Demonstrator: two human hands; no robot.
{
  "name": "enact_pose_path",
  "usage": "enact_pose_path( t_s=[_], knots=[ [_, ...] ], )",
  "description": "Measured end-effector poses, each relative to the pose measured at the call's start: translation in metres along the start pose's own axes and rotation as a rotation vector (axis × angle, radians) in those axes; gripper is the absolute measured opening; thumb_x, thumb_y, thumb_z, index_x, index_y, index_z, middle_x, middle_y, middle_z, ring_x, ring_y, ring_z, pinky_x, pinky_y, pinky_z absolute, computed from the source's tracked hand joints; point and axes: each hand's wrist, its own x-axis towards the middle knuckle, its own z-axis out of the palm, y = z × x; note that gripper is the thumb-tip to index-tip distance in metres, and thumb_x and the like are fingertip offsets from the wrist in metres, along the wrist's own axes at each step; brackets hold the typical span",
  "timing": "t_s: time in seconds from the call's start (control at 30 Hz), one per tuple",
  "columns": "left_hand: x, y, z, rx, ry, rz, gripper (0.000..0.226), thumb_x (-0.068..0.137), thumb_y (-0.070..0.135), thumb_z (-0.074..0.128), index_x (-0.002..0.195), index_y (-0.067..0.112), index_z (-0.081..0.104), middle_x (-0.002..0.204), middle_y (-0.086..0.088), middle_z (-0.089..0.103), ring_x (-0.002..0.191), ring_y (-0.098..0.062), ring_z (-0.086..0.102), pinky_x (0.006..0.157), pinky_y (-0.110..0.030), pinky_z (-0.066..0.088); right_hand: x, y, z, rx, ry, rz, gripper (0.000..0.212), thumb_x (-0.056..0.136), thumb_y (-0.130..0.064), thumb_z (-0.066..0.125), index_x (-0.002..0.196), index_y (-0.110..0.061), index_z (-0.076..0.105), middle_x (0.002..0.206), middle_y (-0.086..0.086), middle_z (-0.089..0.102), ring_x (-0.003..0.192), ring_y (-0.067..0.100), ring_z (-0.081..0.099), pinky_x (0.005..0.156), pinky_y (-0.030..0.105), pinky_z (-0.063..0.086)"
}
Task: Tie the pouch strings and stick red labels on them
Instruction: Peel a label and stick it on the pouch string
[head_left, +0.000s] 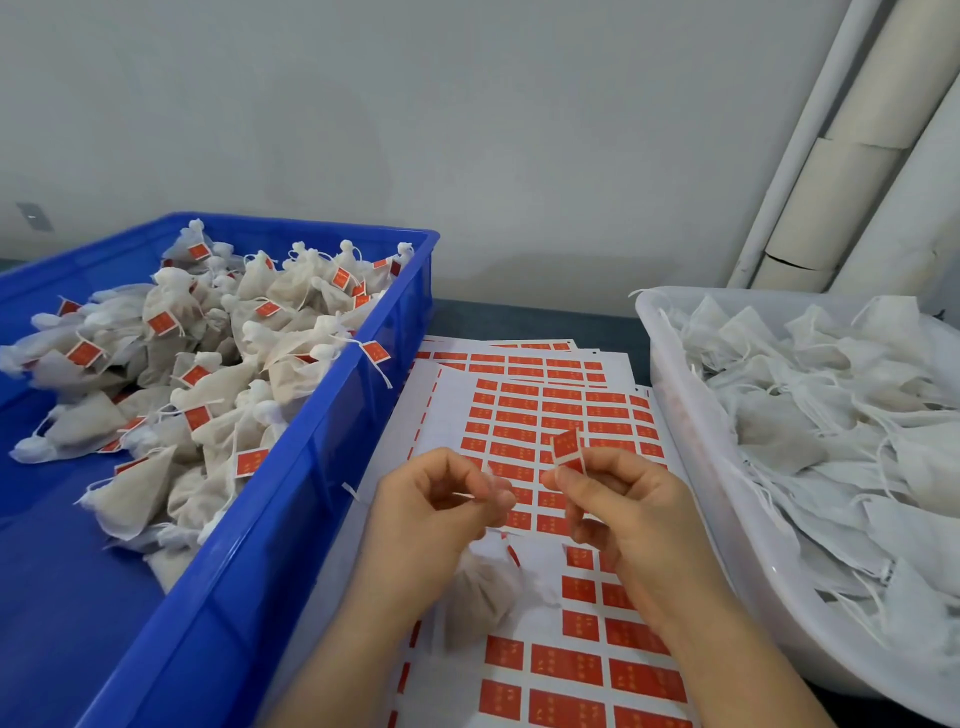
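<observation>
A small beige pouch (480, 592) hangs below my hands over the label sheets. My left hand (436, 499) pinches the pouch's white string near its top, fingers curled. My right hand (618, 499) pinches a red label (566, 448) that stands up above its fingertips, with a bit of string beside it. The two hands are close together, a short gap between their fingertips. White sheets of red labels (550, 415) lie flat under both hands.
A blue crate (322, 426) on the left holds several tied pouches with red labels. A translucent white bin (680, 415) on the right holds several unlabelled white pouches. A grey wall and white pipes (841, 156) stand behind.
</observation>
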Motion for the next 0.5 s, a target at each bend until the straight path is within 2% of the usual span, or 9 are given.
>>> enact_pose_path(
  t_s=[0.07, 0.2, 0.27, 0.37, 0.5],
  knots=[
    [-0.001, 0.0, -0.001, 0.004, -0.018, 0.015, 0.016, 0.074, 0.009, 0.073, 0.067, 0.023, 0.071, 0.076, 0.017, 0.071, 0.074, -0.001, 0.068, 0.054, -0.01, 0.05, 0.001, 0.001, 0.0, -0.048, 0.018, -0.003, 0.014, 0.072, -0.031, 0.072, 0.084, -0.028, 0.067, 0.078, -0.019, 0.07, 0.076, 0.011, 0.069, 0.065, 0.023, 0.056],
    [-0.001, 0.002, -0.004, -0.02, -0.048, -0.011, 0.016, 0.071, 0.014, 0.073, 0.069, 0.031, 0.074, 0.077, 0.02, 0.071, 0.075, 0.0, 0.067, 0.053, -0.009, 0.049, 0.001, 0.001, 0.0, -0.105, 0.038, -0.007, 0.007, 0.078, -0.035, 0.065, 0.084, -0.032, 0.063, 0.078, -0.021, 0.069, 0.076, 0.006, 0.068, 0.061, 0.015, 0.052],
    [0.0, 0.005, -0.006, -0.017, -0.11, -0.003, 0.018, 0.074, 0.014, 0.07, 0.073, 0.032, 0.073, 0.079, 0.017, 0.072, 0.075, -0.003, 0.069, 0.056, -0.01, 0.05, 0.0, 0.0, -0.001, -0.127, 0.034, -0.01, 0.009, 0.079, -0.037, 0.064, 0.086, -0.032, 0.063, 0.086, -0.019, 0.069, 0.08, 0.005, 0.067, 0.064, 0.015, 0.051],
    [-0.002, 0.009, -0.008, -0.01, -0.193, 0.007, 0.031, 0.08, 0.003, 0.064, 0.075, 0.033, 0.073, 0.082, 0.014, 0.073, 0.079, -0.005, 0.07, 0.061, -0.012, 0.052, -0.001, -0.002, -0.002, -0.166, 0.01, -0.03, 0.008, 0.081, -0.036, 0.063, 0.086, -0.03, 0.062, 0.09, -0.018, 0.067, 0.083, 0.006, 0.066, 0.071, 0.018, 0.053],
    [-0.004, 0.014, -0.008, 0.032, -0.2, 0.078, 0.041, 0.082, -0.002, 0.06, 0.073, 0.036, 0.072, 0.082, 0.021, 0.071, 0.084, 0.004, 0.066, 0.066, -0.006, 0.05, -0.005, -0.01, -0.004, -0.132, -0.046, -0.113, 0.003, 0.079, -0.029, 0.066, 0.079, -0.027, 0.063, 0.078, -0.021, 0.069, 0.077, -0.001, 0.066, 0.056, 0.007, 0.049]
  ],
)
